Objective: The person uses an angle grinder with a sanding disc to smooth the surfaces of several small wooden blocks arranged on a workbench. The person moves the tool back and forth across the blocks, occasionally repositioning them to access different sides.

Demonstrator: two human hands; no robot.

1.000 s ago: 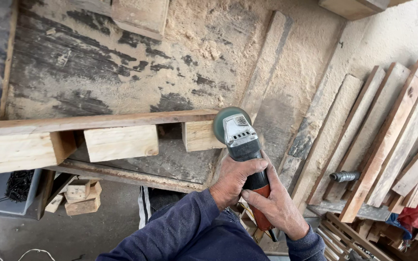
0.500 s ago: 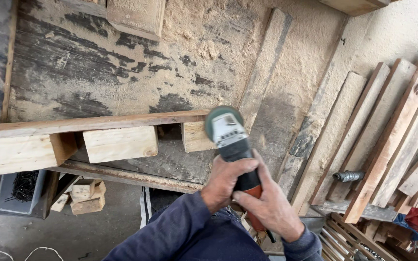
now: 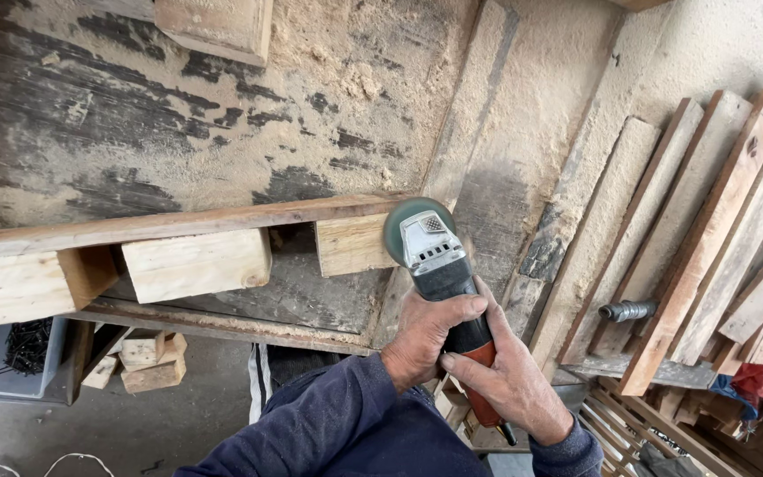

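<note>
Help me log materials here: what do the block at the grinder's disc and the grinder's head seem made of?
The block looks like pale, unfinished softwood: raw yellowish faces with visible grain. The angle grinder has a head that looks like bare cast metal, silver-grey with vent slots; its body seems black and orange plastic. Both hands, left and right, hold it.

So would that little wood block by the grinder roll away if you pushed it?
Probably not: the wood block has flat, square faces, so it would likely slide. It looks stiff and solid, perhaps fairly light. It sits under a long plank and may be fastened, so it might not budge.
</note>
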